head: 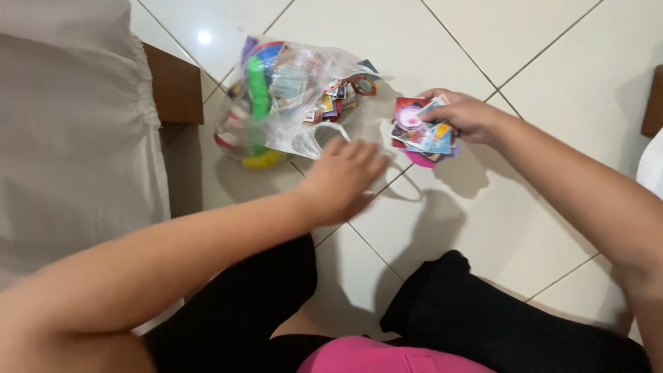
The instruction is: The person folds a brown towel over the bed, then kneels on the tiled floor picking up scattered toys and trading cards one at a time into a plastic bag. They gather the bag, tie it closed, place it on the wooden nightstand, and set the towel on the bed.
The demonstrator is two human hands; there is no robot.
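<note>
Floor (552, 62) of pale tiles carries our clear plastic bag (290, 97) of cards and bright toys. Our left hand (342, 181), grip apart, hovers just beside it; our right hand (466, 114) clamps a stack of cards (420, 131).

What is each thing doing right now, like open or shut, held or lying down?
Plastic bag: lying on the floor, mouth open, cards spilling out.
Stack of cards: held fanned in the right hand.
Left hand: blurred, fingers spread above the floor beside the bag, holding nothing.
Green ring: inside the bag.
</note>
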